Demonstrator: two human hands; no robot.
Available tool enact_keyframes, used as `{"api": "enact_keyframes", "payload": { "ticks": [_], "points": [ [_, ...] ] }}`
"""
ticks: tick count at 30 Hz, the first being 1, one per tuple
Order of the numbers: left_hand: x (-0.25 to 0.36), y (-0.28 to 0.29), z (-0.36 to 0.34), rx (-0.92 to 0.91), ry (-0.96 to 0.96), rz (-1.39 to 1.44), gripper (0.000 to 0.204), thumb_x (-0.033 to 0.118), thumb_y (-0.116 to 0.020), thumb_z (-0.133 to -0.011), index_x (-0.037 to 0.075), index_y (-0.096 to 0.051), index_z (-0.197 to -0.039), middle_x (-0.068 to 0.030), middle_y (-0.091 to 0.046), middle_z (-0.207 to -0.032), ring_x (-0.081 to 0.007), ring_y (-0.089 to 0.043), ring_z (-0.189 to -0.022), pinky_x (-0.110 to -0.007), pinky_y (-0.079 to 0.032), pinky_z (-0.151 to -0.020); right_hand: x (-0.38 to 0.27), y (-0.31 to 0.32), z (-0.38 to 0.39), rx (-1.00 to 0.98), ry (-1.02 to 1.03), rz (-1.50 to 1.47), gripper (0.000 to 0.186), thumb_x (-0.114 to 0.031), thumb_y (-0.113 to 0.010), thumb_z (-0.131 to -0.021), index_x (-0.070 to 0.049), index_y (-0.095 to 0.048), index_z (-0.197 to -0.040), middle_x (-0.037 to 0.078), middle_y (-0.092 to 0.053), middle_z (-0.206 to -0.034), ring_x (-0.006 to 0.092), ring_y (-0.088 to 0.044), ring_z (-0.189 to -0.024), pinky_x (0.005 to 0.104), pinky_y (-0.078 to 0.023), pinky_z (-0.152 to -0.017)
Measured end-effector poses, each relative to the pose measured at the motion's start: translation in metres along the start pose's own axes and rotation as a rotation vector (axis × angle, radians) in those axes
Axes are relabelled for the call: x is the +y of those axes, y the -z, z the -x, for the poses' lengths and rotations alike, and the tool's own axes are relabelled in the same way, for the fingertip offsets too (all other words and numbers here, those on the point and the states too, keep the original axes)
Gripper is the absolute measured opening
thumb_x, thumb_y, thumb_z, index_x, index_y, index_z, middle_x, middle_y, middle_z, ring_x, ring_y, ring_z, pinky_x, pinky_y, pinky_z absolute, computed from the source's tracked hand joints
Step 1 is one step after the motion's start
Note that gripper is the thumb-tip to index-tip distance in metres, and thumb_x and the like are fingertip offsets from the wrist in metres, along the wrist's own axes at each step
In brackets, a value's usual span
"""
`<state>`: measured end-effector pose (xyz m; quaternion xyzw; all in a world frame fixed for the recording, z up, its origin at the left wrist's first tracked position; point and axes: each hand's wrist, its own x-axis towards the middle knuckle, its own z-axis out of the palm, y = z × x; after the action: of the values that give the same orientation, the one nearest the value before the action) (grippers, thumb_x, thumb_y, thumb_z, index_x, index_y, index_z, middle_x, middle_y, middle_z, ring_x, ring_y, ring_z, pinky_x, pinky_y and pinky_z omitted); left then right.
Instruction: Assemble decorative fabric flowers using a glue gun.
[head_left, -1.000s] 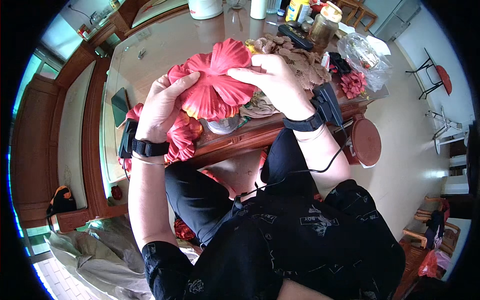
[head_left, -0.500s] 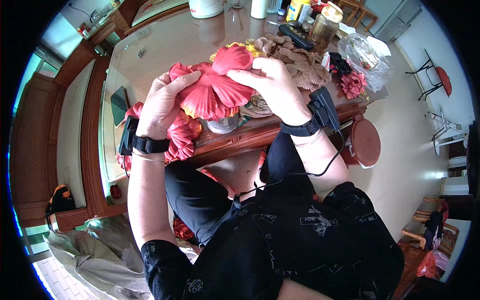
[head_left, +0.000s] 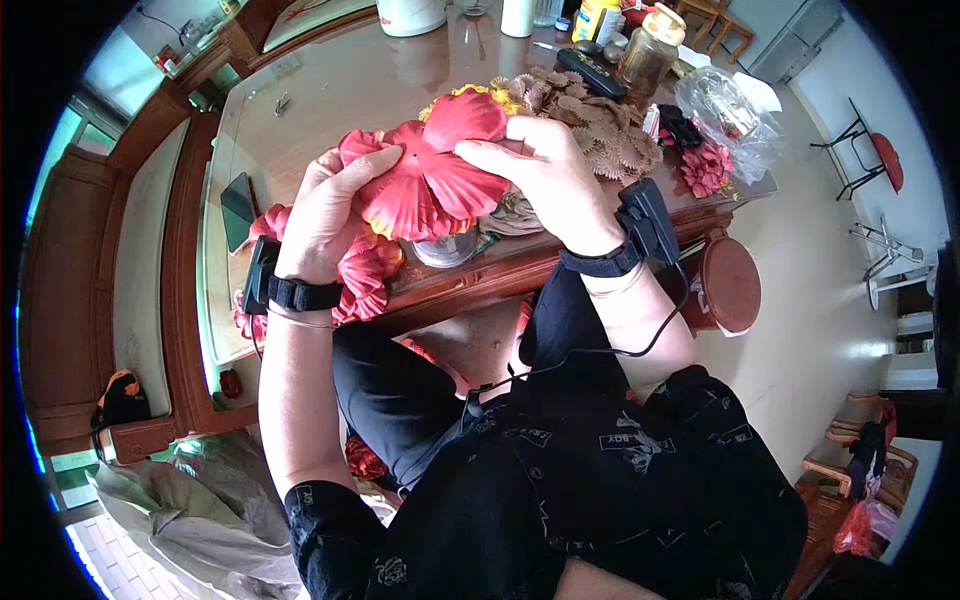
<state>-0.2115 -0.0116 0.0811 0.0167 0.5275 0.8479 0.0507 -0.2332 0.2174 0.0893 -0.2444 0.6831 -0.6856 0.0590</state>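
Between both hands, above the table's near edge, is a red fabric flower petal layer (head_left: 432,178) with broad ribbed petals and yellowish edges. My left hand (head_left: 328,205) pinches its left side, thumb on top and fingers underneath. My right hand (head_left: 545,170) grips a petal at the upper right between thumb and fingers. More red petal layers (head_left: 368,270) lie by my left wrist at the table edge. Just beyond my right hand sits a pile of brown serrated leaf-like pieces (head_left: 590,120), with yellow pieces (head_left: 508,98) next to it. A grey container (head_left: 445,248) shows partly below the flower.
The glass-topped wooden table (head_left: 300,120) holds a phone (head_left: 239,210) at left. A dark case (head_left: 592,75), a brown jar (head_left: 650,55) and a clear plastic bag (head_left: 735,110) stand at the back right. Beside the table is a red-brown lidded bucket (head_left: 728,285).
Almost nothing differs. Both hands keep their hold on the flower layer, and my left forearm has shifted very slightly to the right.
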Motion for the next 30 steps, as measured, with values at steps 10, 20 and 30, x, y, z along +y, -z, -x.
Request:
{"api": "enact_keyframes", "payload": {
  "ticks": [10,20,30],
  "points": [
    [0.0003,-0.0052,-0.0024,0.011,-0.033,0.002,0.009,0.005,-0.066,-0.086,0.000,-0.067,-0.094,-0.0088,-0.070,-0.093,-0.0139,-0.067,-0.083,-0.027,-0.053,-0.079,0.0076,0.0017,0.0001,0.034,0.030,-0.041,0.025,-0.011,-0.067,-0.086,0.003,-0.066,-0.107,0.007,-0.069,-0.097,0.0098,-0.062,-0.086,0.0232,-0.049,-0.078],
    [0.0003,-0.0031,-0.0039,0.012,-0.017,-0.004,0.008,0.004,-0.067,-0.086,0.000,-0.067,-0.092,-0.0082,-0.070,-0.091,-0.0135,-0.067,-0.082,-0.027,-0.053,-0.077,0.0044,-0.0016,0.0017,0.051,0.023,-0.070,0.024,-0.012,-0.068,-0.086,0.003,-0.067,-0.105,0.006,-0.069,-0.095,0.0087,-0.062,-0.084,0.0223,-0.049,-0.076],
    [-0.0021,-0.0002,-0.0071,0.022,-0.003,-0.013,0.012,0.006,-0.067,-0.086,0.000,-0.066,-0.096,-0.0078,-0.069,-0.094,-0.0136,-0.066,-0.084,-0.027,-0.052,-0.080,0.0088,-0.0028,0.0016,0.070,0.004,-0.093,0.024,-0.013,-0.069,-0.085,0.002,-0.067,-0.103,0.005,-0.069,-0.091,0.0071,-0.061,-0.081,0.0209,-0.048,-0.072]
  ]
}}
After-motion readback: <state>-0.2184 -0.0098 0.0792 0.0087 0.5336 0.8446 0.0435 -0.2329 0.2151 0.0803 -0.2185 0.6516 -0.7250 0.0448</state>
